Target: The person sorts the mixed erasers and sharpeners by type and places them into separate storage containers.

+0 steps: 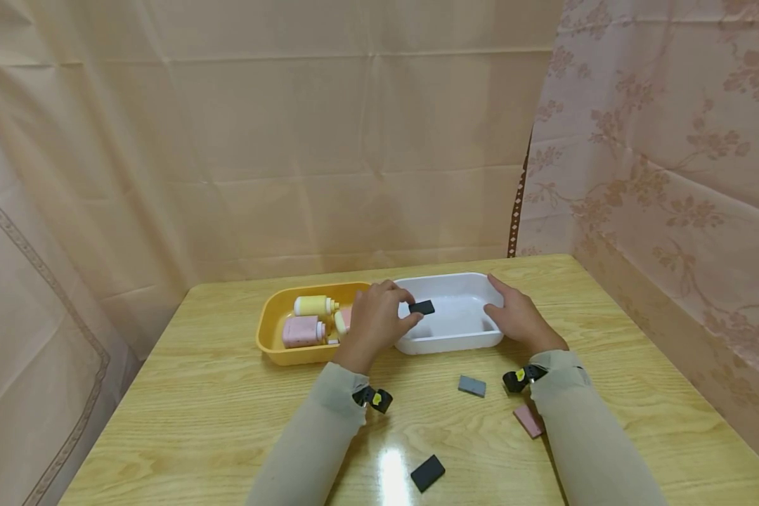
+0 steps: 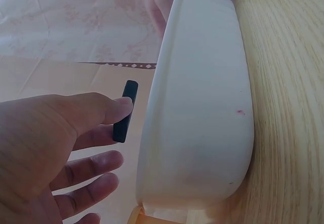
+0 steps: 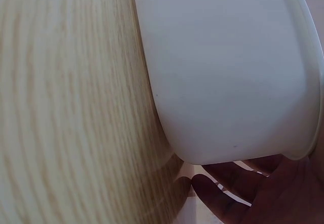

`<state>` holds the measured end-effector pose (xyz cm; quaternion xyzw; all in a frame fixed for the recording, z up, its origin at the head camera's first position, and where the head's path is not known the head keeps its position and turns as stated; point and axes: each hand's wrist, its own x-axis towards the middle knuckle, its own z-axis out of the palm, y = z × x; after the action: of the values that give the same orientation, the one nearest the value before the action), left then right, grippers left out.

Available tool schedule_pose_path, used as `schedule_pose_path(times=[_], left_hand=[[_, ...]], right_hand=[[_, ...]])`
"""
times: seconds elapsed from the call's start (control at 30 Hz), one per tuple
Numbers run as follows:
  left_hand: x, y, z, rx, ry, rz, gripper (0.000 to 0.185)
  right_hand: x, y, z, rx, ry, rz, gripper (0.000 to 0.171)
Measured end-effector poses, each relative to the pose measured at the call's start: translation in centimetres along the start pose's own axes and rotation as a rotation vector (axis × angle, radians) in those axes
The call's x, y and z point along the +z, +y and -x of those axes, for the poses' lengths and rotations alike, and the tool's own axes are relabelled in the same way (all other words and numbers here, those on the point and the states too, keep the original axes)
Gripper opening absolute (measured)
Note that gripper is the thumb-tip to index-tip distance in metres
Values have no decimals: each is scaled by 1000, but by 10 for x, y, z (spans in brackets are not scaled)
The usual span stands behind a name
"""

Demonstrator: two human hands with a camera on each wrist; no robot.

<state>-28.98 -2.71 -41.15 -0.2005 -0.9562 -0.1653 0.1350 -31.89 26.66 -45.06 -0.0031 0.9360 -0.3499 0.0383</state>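
My left hand [image 1: 377, 320] pinches a small black rectangular block [image 1: 422, 307] between thumb and fingers, over the left part of a white plastic tray [image 1: 449, 343]. In the left wrist view the block [image 2: 125, 112] is held above the tray's rim, clear of its wall [image 2: 202, 92]; the other fingers are spread. At the tray's right end, my right hand [image 1: 523, 320] grips the rim, thumb over the inside and fingers along the outer side. The right wrist view shows those fingers [image 3: 238, 183] against the tray's end wall [image 3: 223, 82].
A yellow tray [image 1: 281, 357] left of the white one holds a yellow bottle [image 1: 311, 305], a pink bottle [image 1: 302, 331] and other small items. On the wooden table [image 1: 196, 414] lie a grey block [image 1: 471, 386], a pink block [image 1: 528, 421] and another black block [image 1: 427, 473].
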Motion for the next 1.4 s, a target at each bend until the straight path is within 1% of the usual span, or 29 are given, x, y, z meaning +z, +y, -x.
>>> schedule_pose_path(times=[0.17,0.4,0.87,1.03,1.2,1.4], left_hand=[[0,1,0,-5,-3,12,30],[1,0,0,1,10,14,29],[2,-1,0,18,7,-12,30],[2,0,0,14,-3,1,30],[3,-1,0,5,-16,13,26],[3,-1,0,7,-4,10,22]], right_hand=[[0,0,1,1,0,-4,74],[-1,-1,1,3,-3,-6,74],[-1,1,1,-11,-6,-20,74],[0,1,1,-9,-5,-18,74],[0,0,1,-9,-4,-9,74],[0,0,1,-8,-2,-13,74]])
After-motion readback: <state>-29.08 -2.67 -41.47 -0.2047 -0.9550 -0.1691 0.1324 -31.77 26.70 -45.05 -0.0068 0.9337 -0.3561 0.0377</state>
